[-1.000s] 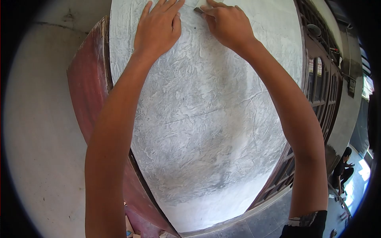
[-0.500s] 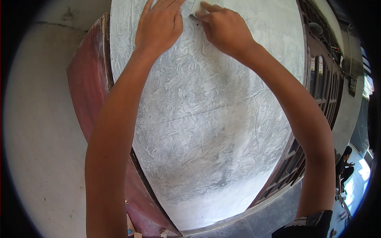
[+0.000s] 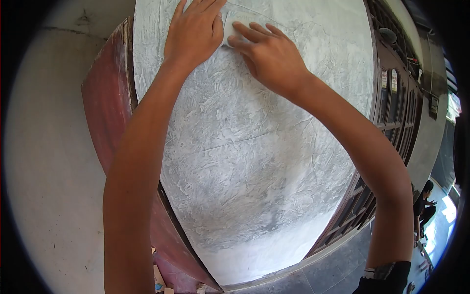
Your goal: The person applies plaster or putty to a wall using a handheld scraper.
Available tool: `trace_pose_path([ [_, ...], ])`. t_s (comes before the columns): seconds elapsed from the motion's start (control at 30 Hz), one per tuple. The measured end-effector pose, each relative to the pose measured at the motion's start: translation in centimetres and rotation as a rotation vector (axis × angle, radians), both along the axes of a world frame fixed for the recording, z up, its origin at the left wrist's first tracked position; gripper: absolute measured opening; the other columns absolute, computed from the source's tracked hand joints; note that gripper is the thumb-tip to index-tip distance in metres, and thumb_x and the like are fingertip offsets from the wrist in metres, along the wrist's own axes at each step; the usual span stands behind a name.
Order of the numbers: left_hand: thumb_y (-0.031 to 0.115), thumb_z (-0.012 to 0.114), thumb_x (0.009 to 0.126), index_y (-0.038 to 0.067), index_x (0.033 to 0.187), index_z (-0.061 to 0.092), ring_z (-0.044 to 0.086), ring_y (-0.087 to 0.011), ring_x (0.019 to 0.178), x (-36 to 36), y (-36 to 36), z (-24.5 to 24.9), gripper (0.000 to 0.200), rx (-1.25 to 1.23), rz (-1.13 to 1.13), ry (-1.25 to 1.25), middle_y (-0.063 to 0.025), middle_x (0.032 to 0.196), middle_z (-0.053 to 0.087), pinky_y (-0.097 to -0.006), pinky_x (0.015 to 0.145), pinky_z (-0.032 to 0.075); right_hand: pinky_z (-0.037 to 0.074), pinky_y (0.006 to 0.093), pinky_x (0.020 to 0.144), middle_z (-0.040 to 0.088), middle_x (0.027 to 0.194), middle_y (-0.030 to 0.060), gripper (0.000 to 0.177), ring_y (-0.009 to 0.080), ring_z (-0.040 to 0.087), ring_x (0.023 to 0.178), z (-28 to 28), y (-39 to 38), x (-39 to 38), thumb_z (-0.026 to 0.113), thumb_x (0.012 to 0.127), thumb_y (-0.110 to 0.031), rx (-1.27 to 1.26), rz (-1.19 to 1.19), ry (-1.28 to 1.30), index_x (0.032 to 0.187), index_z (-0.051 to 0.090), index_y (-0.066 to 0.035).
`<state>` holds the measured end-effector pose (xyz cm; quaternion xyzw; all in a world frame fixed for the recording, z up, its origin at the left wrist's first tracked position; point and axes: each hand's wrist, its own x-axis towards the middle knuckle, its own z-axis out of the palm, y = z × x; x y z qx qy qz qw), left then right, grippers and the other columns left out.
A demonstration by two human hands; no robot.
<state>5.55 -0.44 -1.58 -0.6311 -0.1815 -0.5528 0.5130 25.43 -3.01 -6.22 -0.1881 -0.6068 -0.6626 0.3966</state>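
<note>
Found right hand (image 3: 276, 61) lower on rough wall (image 3: 235, 171) than before, suggesting downward stroke; noted left hand (image 3: 192, 38) flat, apart, just beside; cannot tell right hand's grip.

Mottled grey and white streaks the wall (image 3: 245, 161) before me; the panel (image 3: 110, 98) is faded red, and my sleeve (image 3: 384, 280) black with pale patterning.

Single head-worn view — close behind both forearms, facing the pale textured wall (image 3: 235, 161); wall's lower edge near frame bottom, fisheye-curved.
</note>
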Motion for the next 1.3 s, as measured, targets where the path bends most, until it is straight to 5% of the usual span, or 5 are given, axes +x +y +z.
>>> trace_pose_path([
  [0.5,0.009,0.046,0.101,-0.002,0.141,0.058,0.041,-0.0360,0.149,0.3,-0.3,-0.2,0.043,-0.025,0.015,0.014,-0.0190,0.154,0.052,-0.0531,0.125,0.025,0.055,0.0456,0.101,0.073,0.128,0.0098,0.024,0.0288,0.077,0.087,6.4,-1.1,0.9,0.064,0.099,-0.015,-0.272,0.056,0.361,0.119,0.078,-0.012],
  [0.7,0.009,0.046,0.101,-0.001,0.141,0.058,0.040,-0.0357,0.149,0.2,0.0,-0.1,0.043,-0.009,0.036,0.014,-0.0188,0.154,0.052,-0.0531,0.125,0.026,0.041,0.0499,0.119,0.061,0.145,0.0126,0.024,0.0336,0.064,0.127,-4.7,-0.6,-1.0,0.069,0.089,-0.008,-0.186,0.018,-0.053,0.113,0.076,-0.008],
  [1.17,0.008,0.044,0.101,-0.001,0.141,0.059,0.041,-0.0362,0.149,0.2,-0.3,0.0,0.044,-0.022,0.014,0.018,-0.0195,0.153,0.053,-0.0528,0.125,0.025,0.045,0.0505,0.115,0.066,0.140,0.0075,0.028,0.0313,0.067,0.122,2.8,-0.2,1.0,0.067,0.097,-0.013,-0.038,-0.029,0.175,0.124,0.075,-0.013],
  [1.23,0.008,0.044,0.101,-0.001,0.141,0.059,0.041,-0.0362,0.149,0.1,-0.3,-0.1,0.044,-0.014,0.021,0.025,-0.0191,0.153,0.053,-0.0527,0.125,0.025,0.058,0.0452,0.086,0.075,0.116,0.0169,0.026,0.0337,0.074,0.097,7.1,-0.3,1.4,0.055,0.099,-0.011,0.099,0.184,0.122,0.108,0.079,-0.004],
  [1.3,0.008,0.045,0.100,-0.001,0.141,0.059,0.041,-0.0362,0.148,0.1,-0.3,-0.1,0.044,-0.012,0.014,0.027,-0.0190,0.153,0.053,-0.0527,0.125,0.025,0.049,0.0460,0.111,0.068,0.136,0.0108,0.027,0.0324,0.068,0.119,6.0,0.1,1.3,0.065,0.096,-0.009,-0.333,0.008,0.359,0.122,0.075,-0.010],
])
